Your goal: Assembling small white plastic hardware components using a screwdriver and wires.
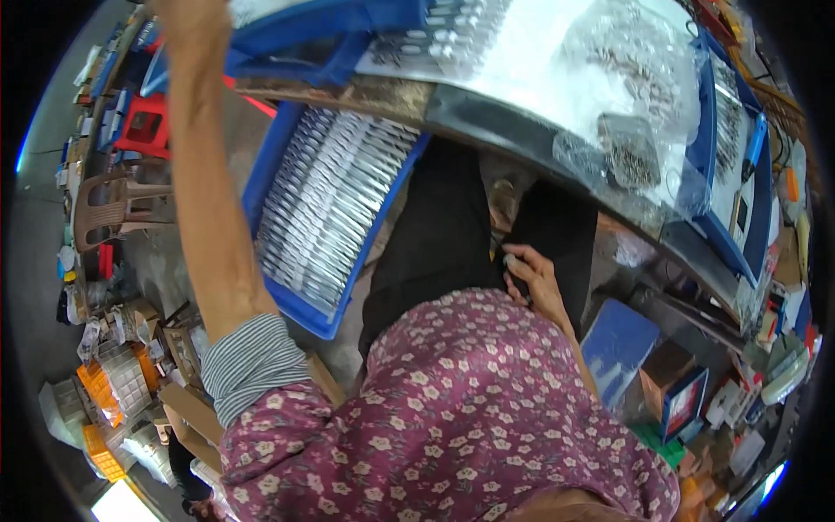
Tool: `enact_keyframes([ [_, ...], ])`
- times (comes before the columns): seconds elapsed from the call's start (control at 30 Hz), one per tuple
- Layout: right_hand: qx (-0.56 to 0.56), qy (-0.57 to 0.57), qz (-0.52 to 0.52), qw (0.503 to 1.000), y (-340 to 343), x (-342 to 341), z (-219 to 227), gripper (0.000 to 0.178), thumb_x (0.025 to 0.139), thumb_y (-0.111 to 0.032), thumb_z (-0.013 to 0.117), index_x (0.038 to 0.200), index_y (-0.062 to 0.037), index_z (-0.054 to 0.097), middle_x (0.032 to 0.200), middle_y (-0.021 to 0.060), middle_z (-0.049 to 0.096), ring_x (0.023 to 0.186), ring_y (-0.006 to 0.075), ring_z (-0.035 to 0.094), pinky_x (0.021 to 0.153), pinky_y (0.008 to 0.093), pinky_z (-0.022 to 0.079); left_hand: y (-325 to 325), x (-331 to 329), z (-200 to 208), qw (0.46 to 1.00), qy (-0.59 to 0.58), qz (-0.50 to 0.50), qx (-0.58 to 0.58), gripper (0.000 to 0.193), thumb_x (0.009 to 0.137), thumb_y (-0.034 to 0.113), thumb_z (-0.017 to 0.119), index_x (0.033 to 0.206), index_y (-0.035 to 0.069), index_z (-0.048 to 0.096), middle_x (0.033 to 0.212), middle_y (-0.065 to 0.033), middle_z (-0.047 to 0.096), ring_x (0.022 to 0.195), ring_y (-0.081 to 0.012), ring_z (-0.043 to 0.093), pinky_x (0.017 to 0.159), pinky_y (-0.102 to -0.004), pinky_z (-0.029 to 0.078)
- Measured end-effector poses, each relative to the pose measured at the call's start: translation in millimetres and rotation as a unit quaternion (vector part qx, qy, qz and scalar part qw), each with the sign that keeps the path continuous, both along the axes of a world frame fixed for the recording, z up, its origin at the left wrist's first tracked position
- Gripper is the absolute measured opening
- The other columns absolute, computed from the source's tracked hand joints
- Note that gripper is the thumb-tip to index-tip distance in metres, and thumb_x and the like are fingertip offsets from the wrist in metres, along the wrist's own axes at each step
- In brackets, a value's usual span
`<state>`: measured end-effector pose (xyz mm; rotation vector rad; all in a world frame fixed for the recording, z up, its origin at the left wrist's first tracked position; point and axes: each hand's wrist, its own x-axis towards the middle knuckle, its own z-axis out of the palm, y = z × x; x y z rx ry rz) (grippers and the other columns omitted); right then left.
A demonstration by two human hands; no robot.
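Observation:
My left arm stretches far up along the left side, and my left hand (193, 22) is blurred and cut off by the top edge. Its fingers are out of sight, close to a blue tray (300, 35) at the table's edge. Low in my lap, my right hand (535, 283) has its fingers curled together around a small dark thing with a yellowish spot, too small to name. Left of my legs is a blue bin (326, 324) filled with rows of slim shiny metal pieces (335, 196).
On the table, a white sheet (531, 61) bears more metal pieces, a clear bag (622, 52) and a clear box (632, 152) of small parts. A blue tray (726, 235) with a blue-handled tool (755, 143) lies right. A brown chair (109, 213) and red stool (143, 126) stand left.

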<state>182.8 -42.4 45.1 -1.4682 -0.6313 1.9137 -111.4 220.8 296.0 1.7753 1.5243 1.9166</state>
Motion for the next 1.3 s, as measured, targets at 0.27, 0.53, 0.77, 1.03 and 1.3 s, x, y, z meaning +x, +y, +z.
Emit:
enact_keyframes([
  [0.27, 0.077, -0.036, 0.048, 0.995, 4.9, -5.1, -1.1, 0.029, 0.085, -0.01, 0.049, 0.112, 0.0005, 0.05, 0.062, 0.0009, 0.049, 0.049, 0.0058, 0.041, 0.043, 0.021, 0.029, -160.6, 37.1, -111.4, 0.961, -0.042, -0.098, -0.255, 0.027, 0.086, 0.007, 0.052, 0.112, 0.002, 0.053, 0.081, 0.0025, 0.051, 0.073, -0.0057, 0.046, 0.067, -0.0199, 0.04],
  [0.53, 0.113, -0.074, 0.104, 0.985, 7.0, -13.4, 13.3, 0.029, 0.082, -0.007, 0.055, 0.111, -0.0032, 0.053, 0.075, 0.0005, 0.053, 0.066, 0.0074, 0.046, 0.059, 0.0229, 0.038, -219.7, 70.8, -262.7, 0.819, -0.074, -0.253, -0.51, 0.018, 0.088, 0.009, 0.045, 0.101, 0.001, 0.054, 0.062, 0.0002, 0.049, 0.05, -0.0047, 0.042, 0.046, -0.0195, 0.033],
  [0.77, 0.142, -0.139, 0.129, 0.972, 0.5, -13.4, 13.5, 0.035, 0.079, -0.013, 0.058, 0.113, -0.0045, 0.055, 0.095, 0.0094, 0.06, 0.09, 0.0163, 0.054, 0.083, 0.0288, 0.04, -220.8, 81.8, -276.4, 0.817, -0.006, -0.238, -0.526, 0.019, 0.083, 0.008, 0.044, 0.095, -0.002, 0.055, 0.067, -0.0106, 0.057, 0.059, -0.0194, 0.054, 0.056, -0.03, 0.041],
  [1.03, 0.198, -0.173, 0.191, 0.946, 0.1, -14.6, 24.6, 0.035, 0.079, -0.011, 0.053, 0.113, -0.0029, 0.055, 0.102, 0.0107, 0.061, 0.093, 0.0195, 0.057, 0.085, 0.0322, 0.041, -222.0, 85.8, -276.0, 0.823, 0.052, -0.199, -0.53, 0.024, 0.082, 0.012, 0.044, 0.1, 0.0, 0.054, 0.077, -0.0253, 0.059, 0.075, -0.0409, 0.059, 0.069, -0.0439, 0.044],
  [1.3, 0.203, -0.21, 0.208, 0.933, 0.9, -13.5, 24.6, 0.036, 0.078, -0.013, 0.052, 0.112, -0.0021, 0.056, 0.098, 0.0136, 0.063, 0.085, 0.0222, 0.061, 0.079, 0.033, 0.044, -221.3, 87.2, -277.1, 0.821, 0.067, -0.186, -0.536, 0.023, 0.081, 0.013, 0.045, 0.098, 0.001, 0.055, 0.079, -0.0274, 0.059, 0.08, -0.0447, 0.057, 0.071, -0.0479, 0.043],
])
